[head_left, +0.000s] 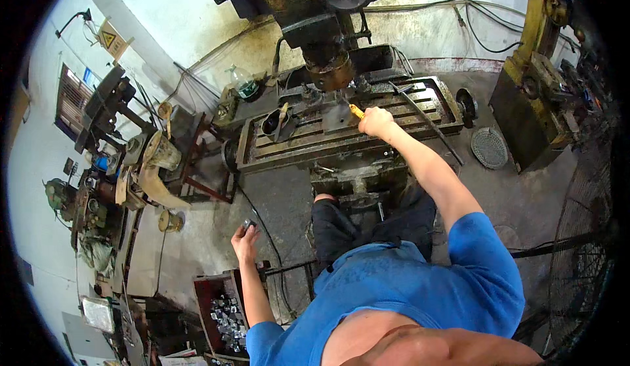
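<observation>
right grip: the right hand [376, 123] is closed round a yellow handle [356, 111] over the tabletop [298, 146]; the handle's far end is hard to make out.
left grip: the left hand [245, 241] pinches a small metal piece [249, 223] well apart from the tabletop; fingers cover part, exact shape unclear.
machine head [331, 67]: top cut off by the upper picture edge.
box [205, 305]: holds loose metal pieces [228, 323]; partly hidden by the left forearm.
tabletop edges: long, slotted surface; a metal bar [426, 120] slants beyond its front edge near the right end.
floor room: floor [269, 199] lies between left hand and tabletop, crossed by a black cable [262, 225].
nearby items: dark pot [270, 127] with brush [283, 113], left on the tabletop; grey basket [489, 147] on the floor, right.
</observation>
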`<state>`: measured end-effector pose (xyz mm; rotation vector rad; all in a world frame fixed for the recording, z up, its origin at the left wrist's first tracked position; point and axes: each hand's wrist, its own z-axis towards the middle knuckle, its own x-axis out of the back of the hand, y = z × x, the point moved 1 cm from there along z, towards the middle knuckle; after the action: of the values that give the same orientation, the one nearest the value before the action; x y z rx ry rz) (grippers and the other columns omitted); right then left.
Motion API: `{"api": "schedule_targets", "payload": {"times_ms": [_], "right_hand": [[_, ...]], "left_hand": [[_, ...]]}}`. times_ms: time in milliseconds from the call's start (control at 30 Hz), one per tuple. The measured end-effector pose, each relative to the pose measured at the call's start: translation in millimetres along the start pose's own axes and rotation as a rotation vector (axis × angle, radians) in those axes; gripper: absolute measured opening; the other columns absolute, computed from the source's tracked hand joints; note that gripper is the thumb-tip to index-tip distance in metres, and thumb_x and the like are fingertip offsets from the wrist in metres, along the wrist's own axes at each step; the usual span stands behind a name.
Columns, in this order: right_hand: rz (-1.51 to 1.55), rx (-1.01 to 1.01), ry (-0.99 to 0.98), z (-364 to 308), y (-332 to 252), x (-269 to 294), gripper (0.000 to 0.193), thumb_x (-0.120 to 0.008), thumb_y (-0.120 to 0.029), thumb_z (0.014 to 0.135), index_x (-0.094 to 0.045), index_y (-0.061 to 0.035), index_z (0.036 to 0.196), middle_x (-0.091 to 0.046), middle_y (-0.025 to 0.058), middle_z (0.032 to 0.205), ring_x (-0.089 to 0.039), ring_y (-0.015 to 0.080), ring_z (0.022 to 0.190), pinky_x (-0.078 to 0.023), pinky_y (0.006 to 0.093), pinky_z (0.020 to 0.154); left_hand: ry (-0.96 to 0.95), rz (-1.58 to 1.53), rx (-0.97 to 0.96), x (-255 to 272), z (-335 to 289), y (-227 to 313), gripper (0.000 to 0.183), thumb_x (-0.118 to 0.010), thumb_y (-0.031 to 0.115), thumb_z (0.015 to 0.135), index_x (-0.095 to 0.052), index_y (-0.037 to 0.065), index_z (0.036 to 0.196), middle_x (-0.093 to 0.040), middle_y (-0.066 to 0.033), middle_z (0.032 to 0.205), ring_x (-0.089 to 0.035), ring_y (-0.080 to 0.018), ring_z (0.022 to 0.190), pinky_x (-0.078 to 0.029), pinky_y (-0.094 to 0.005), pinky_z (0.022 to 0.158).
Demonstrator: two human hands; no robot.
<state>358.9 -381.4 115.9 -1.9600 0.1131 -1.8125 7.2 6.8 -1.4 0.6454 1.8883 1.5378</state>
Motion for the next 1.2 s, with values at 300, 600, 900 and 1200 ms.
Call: {"api": "schedule_targets", "payload": {"times_ms": [300,600,900,1200], "right_hand": [[-0.128,0.645,-0.545,-139,-63,-19,0.032,-0.057,-0.021,0.053,-0.064,0.0024,0.073,-0.060,0.0231,0.069,-0.061,0.0374,0.071,-0.050,0.0408,0.067],[-0.008,0.688,-0.527,-144,-122,-57,0.032,-0.056,-0.022,0.052,-0.063,0.0023,0.072,-0.060,0.0227,0.083,-0.060,0.0374,0.074,-0.050,0.0403,0.068],[0.016,0.236,-0.281,-100,-10,16,0.033,-0.059,-0.025,0.053,-0.062,0.0021,0.072,-0.060,0.0238,0.070,-0.061,0.0363,0.073,-0.050,0.0400,0.067],[1.198,0.407,-0.072,-53,87,18,0.035,-0.060,-0.007,0.063,-0.062,0.0002,0.097,-0.059,0.0007,0.080,-0.048,0.0044,0.061,-0.038,0.0204,0.052]], "left_hand": [[-0.111,1.353,-0.560,-96,-1,-7,0.031,-0.064,0.021,0.065,-0.062,0.007,0.092,-0.062,-0.0166,0.077,-0.059,-0.0345,0.075,-0.046,-0.0422,0.070],[-0.164,1.484,-0.536,-98,4,30,0.045,-0.066,0.023,0.066,-0.053,0.009,0.107,-0.063,-0.0154,0.074,-0.060,-0.0334,0.072,-0.045,-0.0436,0.075],[-0.266,1.267,-0.582,-188,50,42,0.032,-0.065,0.029,0.068,-0.057,0.008,0.091,-0.064,-0.0123,0.071,-0.061,-0.0335,0.069,-0.047,-0.0432,0.063],[-0.465,1.286,-0.941,-394,113,48,0.028,-0.064,0.035,0.068,-0.061,0.008,0.076,-0.061,-0.0134,0.066,-0.061,-0.0313,0.066,-0.048,-0.0424,0.059]]}}
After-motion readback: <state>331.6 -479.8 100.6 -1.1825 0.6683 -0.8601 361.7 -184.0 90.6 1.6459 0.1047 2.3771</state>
